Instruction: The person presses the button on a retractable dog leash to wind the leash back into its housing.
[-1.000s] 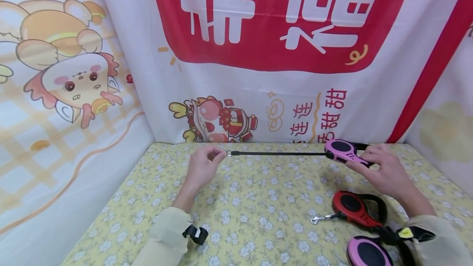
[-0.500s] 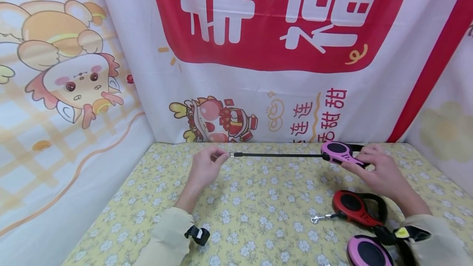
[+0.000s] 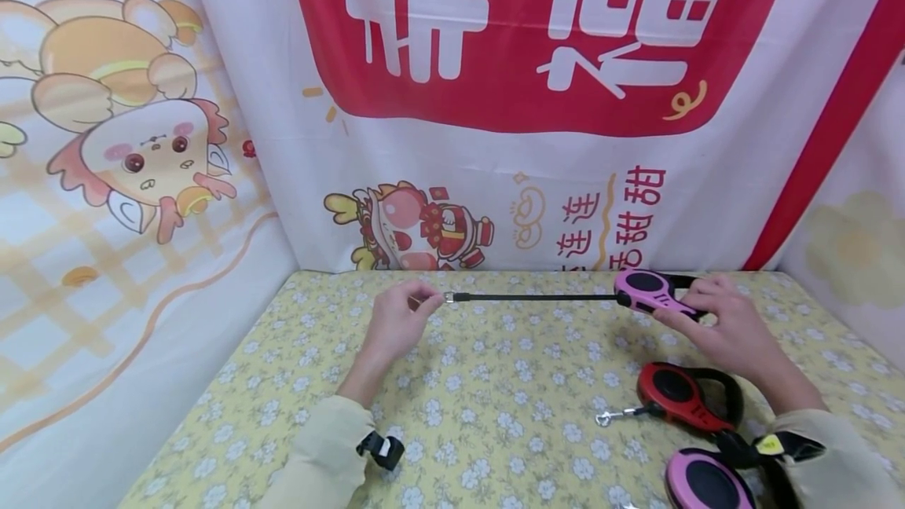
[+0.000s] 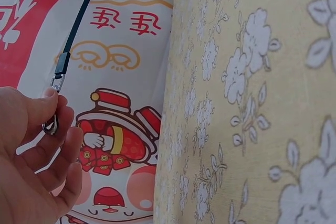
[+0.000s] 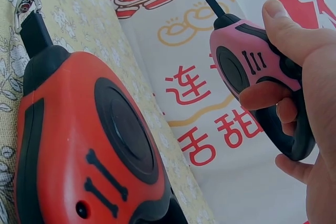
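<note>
A pink and black retractable dog leash [image 3: 645,291] is held up near the table's back edge. My right hand [image 3: 735,332] grips its handle, fingers through the black loop, as the right wrist view shows close up. From its nozzle a black strap [image 3: 537,297] runs taut to the left. At the strap's end, my left hand [image 3: 399,320] pinches the metal snap hook [image 4: 52,124] between thumb and forefinger. The other left fingers are loosely bent. Below the right forearm lies a red and black retractable leash [image 3: 675,395], its own snap hook [image 3: 611,417] pointing left.
A second pink leash [image 3: 707,481] lies at the front right, partly under the right sleeve [image 3: 834,446]. Yellow flowered cloth covers the table [image 3: 495,407]. Printed white curtains [image 3: 452,155] hang close behind and at both sides.
Both hands have shifted slightly inward, the left to the right and the right to the left. The exposed strap is a little shorter. The leashes on the table have stayed in place.
</note>
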### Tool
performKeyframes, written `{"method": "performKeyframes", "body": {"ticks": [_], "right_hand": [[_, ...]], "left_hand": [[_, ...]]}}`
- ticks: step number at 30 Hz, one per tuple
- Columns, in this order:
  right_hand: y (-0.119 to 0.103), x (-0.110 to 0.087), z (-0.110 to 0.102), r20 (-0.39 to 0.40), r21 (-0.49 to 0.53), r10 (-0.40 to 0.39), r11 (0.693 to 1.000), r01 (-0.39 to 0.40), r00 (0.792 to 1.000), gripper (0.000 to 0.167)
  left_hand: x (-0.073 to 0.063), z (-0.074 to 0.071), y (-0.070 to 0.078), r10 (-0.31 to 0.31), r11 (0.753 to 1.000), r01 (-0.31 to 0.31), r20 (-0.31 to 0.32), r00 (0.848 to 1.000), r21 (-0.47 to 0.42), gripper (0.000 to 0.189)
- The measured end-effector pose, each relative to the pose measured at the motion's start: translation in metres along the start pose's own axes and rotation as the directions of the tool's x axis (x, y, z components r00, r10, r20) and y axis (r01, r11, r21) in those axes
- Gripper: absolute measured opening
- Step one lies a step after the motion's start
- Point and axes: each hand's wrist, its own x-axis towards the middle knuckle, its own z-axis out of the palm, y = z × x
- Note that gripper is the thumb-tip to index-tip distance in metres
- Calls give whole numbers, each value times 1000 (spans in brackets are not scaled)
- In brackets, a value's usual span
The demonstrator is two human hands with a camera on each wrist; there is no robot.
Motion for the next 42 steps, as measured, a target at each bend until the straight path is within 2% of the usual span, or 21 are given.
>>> {"method": "performKeyframes", "body": {"ticks": [11, 20, 32, 42], "right_hand": [[-2, 1, 2, 18, -37, -6, 999, 7, 1000, 22], [-4, -1, 5, 38, -37, 12, 999, -11, 999, 23], [-6, -2, 7, 21, -31, -4, 1000, 5, 1000, 21], [-6, 0, 9, 38, -37, -15, 999, 17, 999, 22]], "left_hand": [[-2, 4, 1, 2, 1000, -3, 17, 1000, 8, 9], [-5, 6, 6, -52, 998, 52, 31, 998, -24, 10], [-6, 7, 7, -43, 999, 44, 29, 999, -16, 11], [-5, 6, 6, -30, 999, 31, 29, 999, -20, 10]]}}
